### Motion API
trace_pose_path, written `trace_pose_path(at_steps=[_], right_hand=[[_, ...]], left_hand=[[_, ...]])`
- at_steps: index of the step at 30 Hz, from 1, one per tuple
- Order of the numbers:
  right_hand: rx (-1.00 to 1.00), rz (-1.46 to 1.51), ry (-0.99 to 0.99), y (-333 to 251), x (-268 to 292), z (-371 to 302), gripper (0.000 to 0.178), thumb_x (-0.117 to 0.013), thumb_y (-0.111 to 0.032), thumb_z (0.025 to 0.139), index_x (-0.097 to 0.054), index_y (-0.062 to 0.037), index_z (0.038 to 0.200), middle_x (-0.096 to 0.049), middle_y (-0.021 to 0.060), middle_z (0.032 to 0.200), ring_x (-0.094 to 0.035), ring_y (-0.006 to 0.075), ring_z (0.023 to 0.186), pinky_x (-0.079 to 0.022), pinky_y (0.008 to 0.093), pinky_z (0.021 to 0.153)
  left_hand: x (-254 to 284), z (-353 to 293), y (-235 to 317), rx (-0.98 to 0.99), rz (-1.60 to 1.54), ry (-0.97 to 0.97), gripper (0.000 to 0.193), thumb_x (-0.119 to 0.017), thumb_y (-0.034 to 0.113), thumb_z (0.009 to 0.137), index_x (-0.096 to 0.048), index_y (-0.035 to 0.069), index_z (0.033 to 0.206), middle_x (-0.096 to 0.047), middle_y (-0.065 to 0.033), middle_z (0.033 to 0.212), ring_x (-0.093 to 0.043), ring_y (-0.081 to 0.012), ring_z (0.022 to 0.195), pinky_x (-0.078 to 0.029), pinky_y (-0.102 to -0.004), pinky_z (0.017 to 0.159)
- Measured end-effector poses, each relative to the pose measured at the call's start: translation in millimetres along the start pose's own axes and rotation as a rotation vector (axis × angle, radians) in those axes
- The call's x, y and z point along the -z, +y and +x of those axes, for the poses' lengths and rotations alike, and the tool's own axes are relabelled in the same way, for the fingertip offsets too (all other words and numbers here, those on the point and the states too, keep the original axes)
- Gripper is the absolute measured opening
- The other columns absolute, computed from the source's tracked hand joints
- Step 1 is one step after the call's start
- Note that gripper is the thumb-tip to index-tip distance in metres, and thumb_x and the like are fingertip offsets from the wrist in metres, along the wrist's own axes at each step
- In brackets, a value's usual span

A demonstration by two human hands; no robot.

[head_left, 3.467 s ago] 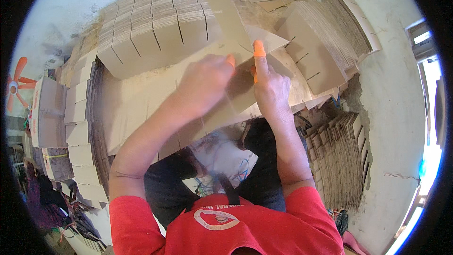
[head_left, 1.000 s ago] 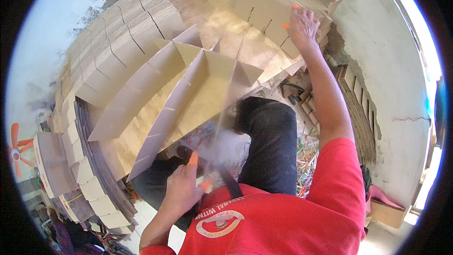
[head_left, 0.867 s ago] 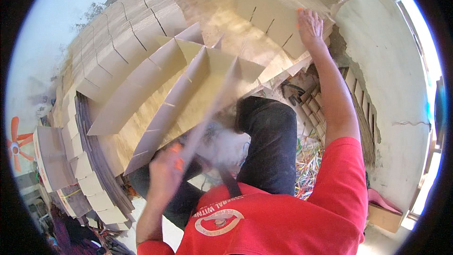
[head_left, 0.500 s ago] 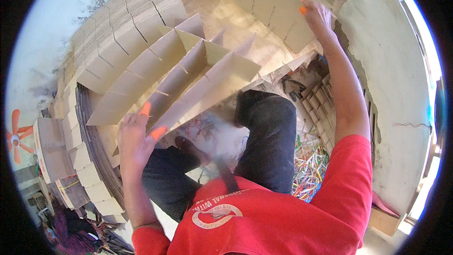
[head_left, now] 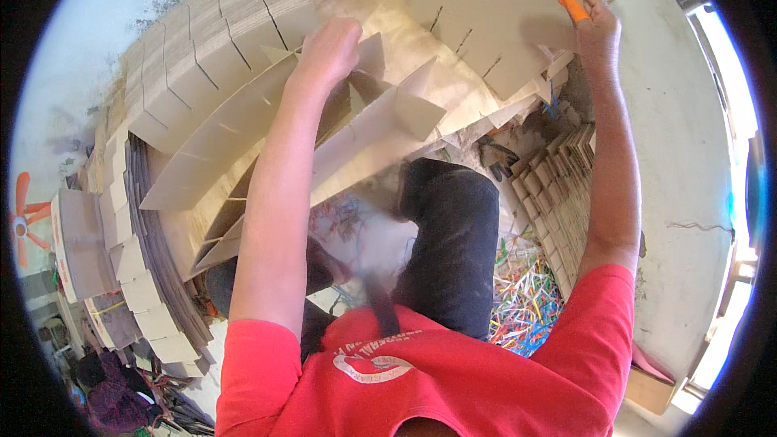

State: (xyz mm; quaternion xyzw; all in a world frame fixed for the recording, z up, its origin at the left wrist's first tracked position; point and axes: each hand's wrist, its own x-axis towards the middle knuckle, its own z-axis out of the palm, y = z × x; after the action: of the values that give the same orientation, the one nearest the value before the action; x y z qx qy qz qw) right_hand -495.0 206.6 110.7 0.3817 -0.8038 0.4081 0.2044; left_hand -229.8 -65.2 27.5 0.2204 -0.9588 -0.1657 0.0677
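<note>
A partly assembled cardboard divider (head_left: 364,142), made of slotted strips standing on edge and crossing one another, lies tilted in front of me. My left hand (head_left: 330,47) is closed at its far end, where the strips cross; its fingers are turned away and mostly hidden. My left forearm covers the middle of the divider. At the far right my right hand (head_left: 597,23), with orange covers on fingertips, grips the right edge of a slotted cardboard sheet (head_left: 494,12). That sheet lies over or just above a stack of similar ones.
A tall stack of slotted cardboard strips (head_left: 210,40) stands at the far left. More cardboard stacks (head_left: 150,299) run down the left side. Colourful strapping scraps (head_left: 526,295) and rows of cardboard pieces (head_left: 558,194) lie by my right leg. A wall (head_left: 688,154) bounds the right.
My left hand has gone from the divider's near end to its far end. My right hand has moved right along with the sheet's edge. The divider has shifted slightly.
</note>
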Motion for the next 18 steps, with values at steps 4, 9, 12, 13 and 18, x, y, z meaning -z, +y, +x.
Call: trace_pose_path(at_steps=[4,9,12,13,18], right_hand=[[0.222,0.195,-0.034,-79.1,4.6,-13.1,0.042,-0.071,-0.004,0.086,-0.062,-0.0050,0.127,-0.069,-0.0040,0.096,-0.054,0.0039,0.079,-0.048,0.0224,0.072],[0.079,0.482,-0.449,-160.8,22.4,-27.5,0.042,-0.068,-0.002,0.088,-0.058,0.0042,0.129,-0.064,0.0057,0.117,-0.056,0.0098,0.097,-0.045,0.0221,0.086],[0.034,0.370,-0.591,-179.1,21.8,-40.2,0.042,-0.069,0.001,0.086,-0.060,0.0007,0.127,-0.068,0.0035,0.111,-0.057,0.0062,0.092,-0.047,0.0210,0.082],[0.115,0.355,-0.602,-180.0,10.0,-49.1,0.043,-0.069,-0.002,0.085,-0.060,-0.0027,0.128,-0.069,0.0049,0.113,-0.057,0.0066,0.092,-0.048,0.0233,0.083],[0.348,0.394,-0.580,-188.0,-24.3,-65.7,0.042,-0.067,-0.001,0.084,-0.061,-0.0053,0.126,-0.071,0.0149,0.105,-0.053,0.0046,0.083,-0.050,0.0264,0.078]], left_hand=[[19.8,-27.1,-0.9,0.060,0.006,0.118,0.021,-0.063,0.014,0.088,-0.067,0.000,0.101,-0.067,-0.0245,0.089,-0.067,-0.0325,0.079,-0.050,-0.0415,0.071],[55.0,-151.3,20.6,-0.083,0.018,0.593,0.038,-0.070,0.034,0.085,-0.062,0.000,0.099,-0.065,-0.0221,0.080,-0.064,-0.0387,0.076,-0.050,-0.0464,0.065],[31.3,-194.3,27.3,0.034,0.060,0.391,0.031,-0.070,0.023,0.085,-0.068,0.004,0.109,-0.068,-0.0218,0.085,-0.068,-0.0356,0.078,-0.052,-0.0446,0.069],[22.5,-205.1,24.4,0.067,0.065,0.329,0.029,-0.070,0.021,0.085,-0.069,0.004,0.109,-0.069,-0.0216,0.086,-0.068,-0.0352,0.078,-0.053,-0.0444,0.069],[-5.0,-210.9,4.4,0.078,0.005,0.200,0.011,-0.067,0.014,0.083,-0.067,0.003,0.083,-0.067,-0.0202,0.076,-0.065,-0.0384,0.072,-0.051,-0.0466,0.061]])
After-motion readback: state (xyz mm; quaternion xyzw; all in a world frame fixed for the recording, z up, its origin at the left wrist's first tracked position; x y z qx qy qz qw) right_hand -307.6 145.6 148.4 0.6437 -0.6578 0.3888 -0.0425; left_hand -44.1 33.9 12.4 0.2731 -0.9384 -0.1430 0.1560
